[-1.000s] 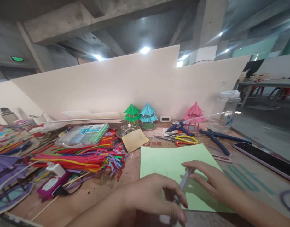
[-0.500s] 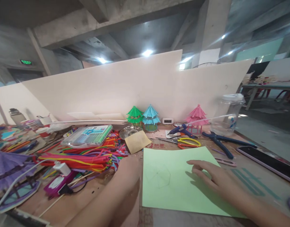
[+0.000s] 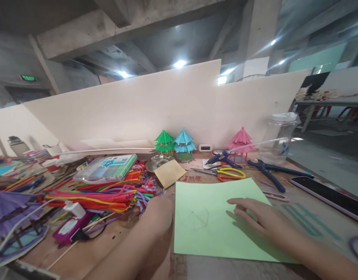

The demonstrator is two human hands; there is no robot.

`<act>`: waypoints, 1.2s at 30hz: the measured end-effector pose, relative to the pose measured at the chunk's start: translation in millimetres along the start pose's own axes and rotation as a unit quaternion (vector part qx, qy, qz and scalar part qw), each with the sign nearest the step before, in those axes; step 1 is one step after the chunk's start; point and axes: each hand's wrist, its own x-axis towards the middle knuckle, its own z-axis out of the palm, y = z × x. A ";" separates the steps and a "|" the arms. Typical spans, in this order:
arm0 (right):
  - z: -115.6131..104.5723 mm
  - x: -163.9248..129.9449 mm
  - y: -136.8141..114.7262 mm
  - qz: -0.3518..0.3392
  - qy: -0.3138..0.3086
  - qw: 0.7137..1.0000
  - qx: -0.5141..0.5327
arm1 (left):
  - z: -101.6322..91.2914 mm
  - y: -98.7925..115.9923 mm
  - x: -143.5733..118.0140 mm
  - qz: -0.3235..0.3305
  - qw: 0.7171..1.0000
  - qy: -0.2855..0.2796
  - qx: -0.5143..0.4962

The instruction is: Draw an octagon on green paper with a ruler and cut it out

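Observation:
A sheet of light green paper (image 3: 208, 237) lies flat in front of me, with a faint pencilled polygon and lines meeting at its middle. My right hand (image 3: 249, 214) rests over the paper's right side, fingers stretched toward the drawing, and holds nothing. Just left of the paper's edge is my left hand (image 3: 158, 210), knuckles up, beside a heap of coloured pipe cleaners (image 3: 109, 198). Its fingers are bent down and out of sight, so whether they hold anything is hidden. A tan square of paper (image 3: 169, 174) sits just beyond it.
Scissors (image 3: 228, 174), a blue glue gun (image 3: 222, 157) and blue pliers (image 3: 269, 171) lie behind the paper. Small green (image 3: 164, 142), blue (image 3: 184, 142) and pink (image 3: 241, 140) pavilions stand by the partition. A phone (image 3: 327, 196) lies right; a purple power adapter (image 3: 72, 227) left.
The whole view has shifted slightly, so things appear a little further left. Both hands hold nearly the same place against the paper.

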 end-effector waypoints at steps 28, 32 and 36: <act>-0.5 -0.7 -1.7 -0.027 -0.002 0.999 -0.042 | -5.2 -22.0 58.4 0.076 0.969 0.176 0.156; -1.6 -0.5 -0.9 -0.031 -0.001 0.999 -0.036 | -10.2 -23.6 59.9 0.048 0.963 0.218 0.151; -1.3 -1.6 1.4 -0.046 0.004 0.998 -0.041 | -20.5 -33.3 61.0 -0.010 0.951 0.270 0.149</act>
